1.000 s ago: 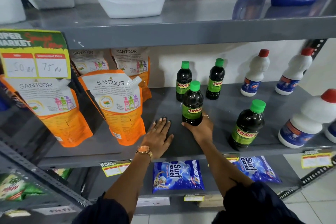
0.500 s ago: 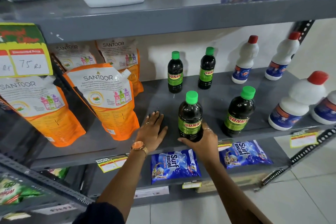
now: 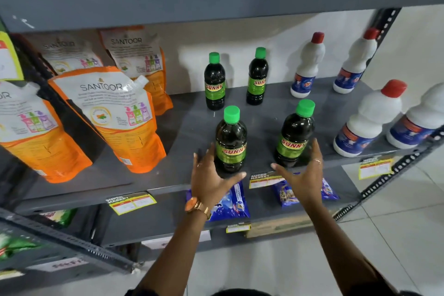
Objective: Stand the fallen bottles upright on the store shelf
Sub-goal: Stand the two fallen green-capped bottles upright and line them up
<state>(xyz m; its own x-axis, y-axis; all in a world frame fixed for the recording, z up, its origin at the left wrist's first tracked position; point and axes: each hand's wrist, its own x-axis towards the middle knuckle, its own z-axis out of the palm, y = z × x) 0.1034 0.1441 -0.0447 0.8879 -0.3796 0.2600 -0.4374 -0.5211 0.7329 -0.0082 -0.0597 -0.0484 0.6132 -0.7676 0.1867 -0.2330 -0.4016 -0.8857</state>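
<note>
Grey metal store shelf (image 3: 240, 182), pale tiled floor (image 3: 396, 235) to the right. On the middle shelf four dark bottles w/ green caps all stand upright in two rows: back left bottle (image 3: 214, 81) and back right bottle (image 3: 257, 77) near the wall, front left bottle (image 3: 231, 140) and front right bottle (image 3: 294, 136) close to the shelf edge. Orange-and-white pouches (image 3: 115, 115) lean at the left; white bottles w/ red caps (image 3: 367, 120) stand at the right. Blue sachets (image 3: 230, 204) lie on the shelf below, yellow price tags (image 3: 131, 202) along the front lip.

Vs half a sec ago: the right hand then gripped the front left bottle low on its body while the left hand lay flat on the shelf beside it. Now that bottle stands on its own. The left hand (image 3: 211, 180) has lifted off the shelf and is spread wide, fingers beside the bottle's left flank, thumb under its base in the view; prob. not touching, but motion blur makes it hard to say. The right hand (image 3: 304, 175) has let go and shifted over to the front right bottle, also wide open, fingers reaching up past that bottle's right side, thumb pointing left toward the other hand. Neither hand holds anything. A gold watch (image 3: 195, 206) sits on the left wrist, rings on both hands.
</note>
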